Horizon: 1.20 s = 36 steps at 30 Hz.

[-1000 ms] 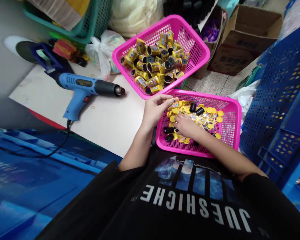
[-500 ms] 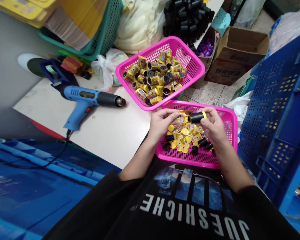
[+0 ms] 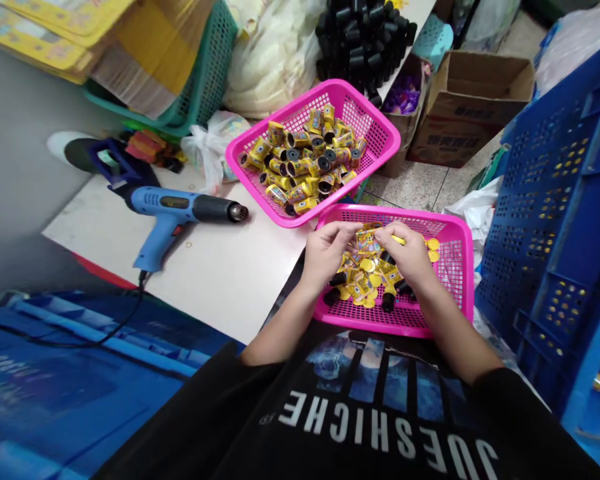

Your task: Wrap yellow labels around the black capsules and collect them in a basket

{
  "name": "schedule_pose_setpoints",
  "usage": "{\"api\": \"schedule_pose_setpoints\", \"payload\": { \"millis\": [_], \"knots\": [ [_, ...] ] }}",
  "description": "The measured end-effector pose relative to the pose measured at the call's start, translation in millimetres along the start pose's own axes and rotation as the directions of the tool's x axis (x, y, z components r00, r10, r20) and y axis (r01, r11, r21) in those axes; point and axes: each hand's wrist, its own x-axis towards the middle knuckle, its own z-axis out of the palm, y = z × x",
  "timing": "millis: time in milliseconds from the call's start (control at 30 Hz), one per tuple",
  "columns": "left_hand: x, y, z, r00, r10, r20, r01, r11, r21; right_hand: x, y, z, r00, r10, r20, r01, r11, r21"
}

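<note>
Above the near pink basket (image 3: 470, 267), a small yellow printed label (image 3: 366, 241) is stretched between my hands. My left hand (image 3: 327, 253) pinches its left edge with fingers bent. At its right edge are the closed thumb and fingertips of my right hand (image 3: 407, 253). A yellow cap (image 3: 398, 239) shows among the right-hand fingers; whatever is below it is mostly hidden by the hand. Under my hands the basket holds loose yellow labels, yellow round caps (image 3: 367, 265) and several black tubes (image 3: 389, 301).
A second pink basket (image 3: 387, 130) holds many yellow-labelled tubes (image 3: 300, 170). On the white table (image 3: 220, 280) lies a blue heat gun (image 3: 167, 207), its cord running left. Black tubes (image 3: 360, 47) are heaped behind. Cardboard box (image 3: 445, 133) and blue crate (image 3: 545, 200) stand right.
The black tube with a yellow cap, clearly seen in my right hand before, is now mostly hidden. My right hand has moved left and turned over, closing in on the left hand.
</note>
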Motion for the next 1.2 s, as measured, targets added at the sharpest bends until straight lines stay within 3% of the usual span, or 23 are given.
{"api": "schedule_pose_setpoints", "payload": {
  "millis": [133, 300, 467, 600, 767, 1033, 1100, 1200],
  "knots": [
    [2, 2, -0.9, 0.996, -0.031, 0.089, 0.031, 1.0, 0.005, 0, 2, -2, 0.998, -0.046, 0.044, 0.047, 0.999, -0.019],
    [4, -1, -4.3, 0.996, -0.082, -0.018, 0.082, 0.997, -0.001, 0, -1, -17, 0.997, 0.074, -0.012, -0.067, 0.952, 0.299],
    [4, -3, -5.6, 0.993, -0.118, -0.003, 0.117, 0.993, -0.03, -1, -11, -32, 0.991, 0.136, 0.005, -0.123, 0.875, 0.468],
    [4, -4, -2.9, 0.992, -0.128, -0.016, 0.126, 0.989, -0.071, -1, -6, -31, 0.991, 0.133, 0.017, -0.129, 0.914, 0.386],
    [3, -3, -0.6, 0.992, -0.126, 0.01, 0.126, 0.989, -0.08, -4, -1, -32, 0.998, 0.045, -0.039, -0.035, 0.972, 0.231],
    [-2, 6, 5.1, 0.952, -0.236, 0.195, 0.268, 0.951, -0.157, -6, -1, -25, 0.994, -0.038, 0.106, 0.015, 0.979, 0.205],
    [-3, 4, 6.0, 0.946, -0.234, 0.223, 0.274, 0.947, -0.167, -5, 4, -21, 0.989, -0.002, 0.145, -0.037, 0.964, 0.263],
    [-3, 0, 10.0, 0.961, -0.161, 0.226, 0.196, 0.97, -0.144, -5, 10, -12, 0.953, 0.131, 0.273, -0.228, 0.902, 0.367]
  ]
}}
